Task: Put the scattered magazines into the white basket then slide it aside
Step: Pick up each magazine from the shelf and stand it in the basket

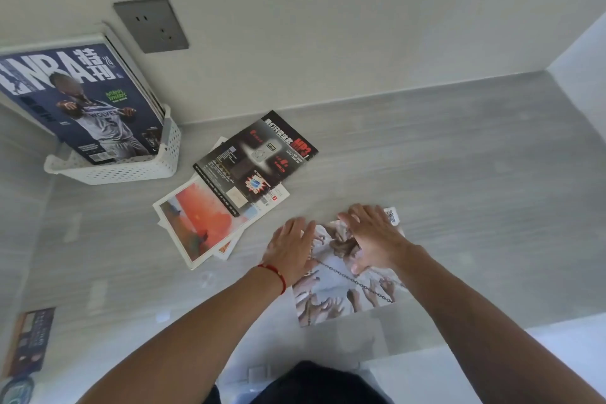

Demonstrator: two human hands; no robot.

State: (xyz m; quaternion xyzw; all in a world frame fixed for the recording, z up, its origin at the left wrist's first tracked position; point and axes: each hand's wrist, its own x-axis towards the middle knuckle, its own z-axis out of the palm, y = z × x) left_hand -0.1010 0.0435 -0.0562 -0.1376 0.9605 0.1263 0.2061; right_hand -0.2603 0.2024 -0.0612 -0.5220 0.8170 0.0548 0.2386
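On the pale grey worktop (426, 157), the nearest magazine (347, 285) lies directly under both hands, left hand (290, 248) and right hand (373, 238) spread flat on its far end. The white basket (131, 170), already holding magazines, sits well off to the far left, so the left hand is nearer it.

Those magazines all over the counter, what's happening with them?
A person is tidying them into the white basket by the wall, which already holds several upright, an NBA magazine in front. Both hands, left hand and right hand, lie flat on a magazine with a photo of reaching hands, not yet lifted. A small pile waits between: a black MP3 magazine lying over an orange-covered one.
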